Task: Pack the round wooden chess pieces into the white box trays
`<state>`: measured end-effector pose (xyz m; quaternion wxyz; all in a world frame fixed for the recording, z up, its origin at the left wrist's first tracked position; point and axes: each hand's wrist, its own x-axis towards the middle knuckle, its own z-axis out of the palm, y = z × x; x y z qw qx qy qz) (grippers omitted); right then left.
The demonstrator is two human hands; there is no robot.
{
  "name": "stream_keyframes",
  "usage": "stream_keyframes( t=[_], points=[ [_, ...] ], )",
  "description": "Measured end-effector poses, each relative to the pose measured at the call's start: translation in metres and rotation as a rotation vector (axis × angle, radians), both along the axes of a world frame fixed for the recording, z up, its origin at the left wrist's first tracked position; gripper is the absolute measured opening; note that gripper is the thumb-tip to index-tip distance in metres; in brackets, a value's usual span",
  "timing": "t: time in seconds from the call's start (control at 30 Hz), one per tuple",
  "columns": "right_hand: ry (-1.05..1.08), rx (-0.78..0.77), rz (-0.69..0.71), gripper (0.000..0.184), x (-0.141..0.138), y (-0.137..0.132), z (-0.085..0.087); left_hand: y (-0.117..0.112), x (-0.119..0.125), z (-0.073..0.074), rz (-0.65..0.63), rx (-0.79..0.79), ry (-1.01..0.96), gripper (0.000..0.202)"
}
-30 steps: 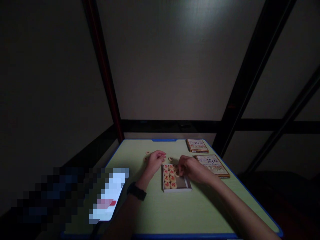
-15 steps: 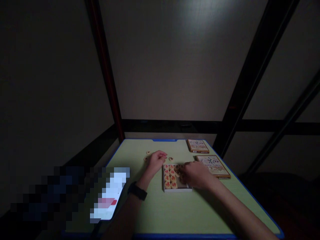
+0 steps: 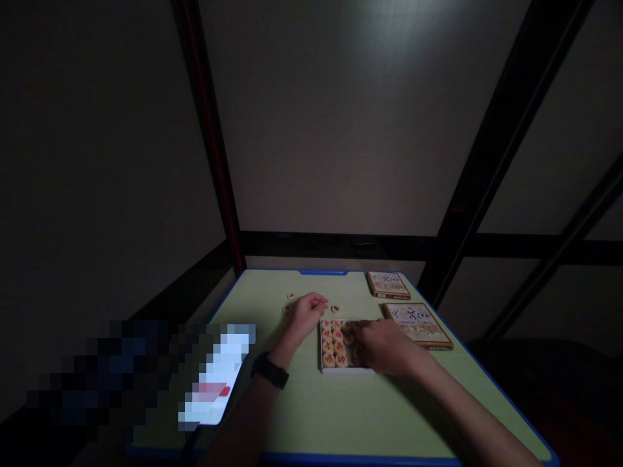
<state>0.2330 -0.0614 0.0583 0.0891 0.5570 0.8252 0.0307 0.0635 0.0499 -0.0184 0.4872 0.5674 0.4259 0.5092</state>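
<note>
An open white box [image 3: 323, 360] holds rows of round wooden Chinese chess pieces [image 3: 328, 346], red-marked ones at the left and dark-marked ones further right. My right hand [image 3: 382, 344] reaches over the box's right side, its fingers closed on a chess piece that they mostly cover. Left of the box's far corner, my left hand [image 3: 310, 311] hovers with its fingertips pinched together; whatever they hold is too small to make out. One loose piece [image 3: 335, 309] lies just beyond the box. More loose pieces [image 3: 291, 296] lie beside my left hand, partly hidden by it.
Two printed boxes lie at the right: a nearer box [image 3: 418, 324] beside my right hand and a farther box [image 3: 389, 285] near the back edge. A lit screen [image 3: 219, 376], partly pixelated, stands at the left. The green table [image 3: 341, 415] has a blue rim.
My right hand has shifted slightly within the right part of the box, now covering more of the pieces there. My left hand keeps its pinched pose. The whole view has shifted slightly.
</note>
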Motion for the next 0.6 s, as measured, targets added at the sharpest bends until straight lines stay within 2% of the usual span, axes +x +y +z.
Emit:
stream_keyframes(
  t=[0.13,0.27,0.43,0.6],
  points=[
    [0.048,-0.022,0.052,0.027,-0.0001,-0.0005,0.0004,-0.0031,0.0005,0.0038,0.014,-0.03,0.004,0.021],
    [0.044,-0.004,0.003,0.028,0.0009,-0.0003,-0.0002,-0.0051,0.0008,0.0059,0.015,-0.033,0.011,0.023],
    [0.04,-0.018,0.014,0.027,0.0004,0.0009,-0.0049,-0.0051,0.0017,0.0067,0.017,-0.039,0.008,0.025],
    [0.055,0.048,0.043,0.029,0.0053,0.0068,0.0032,-0.007,0.0,0.01,0.016,-0.047,-0.005,0.029]
  ],
)
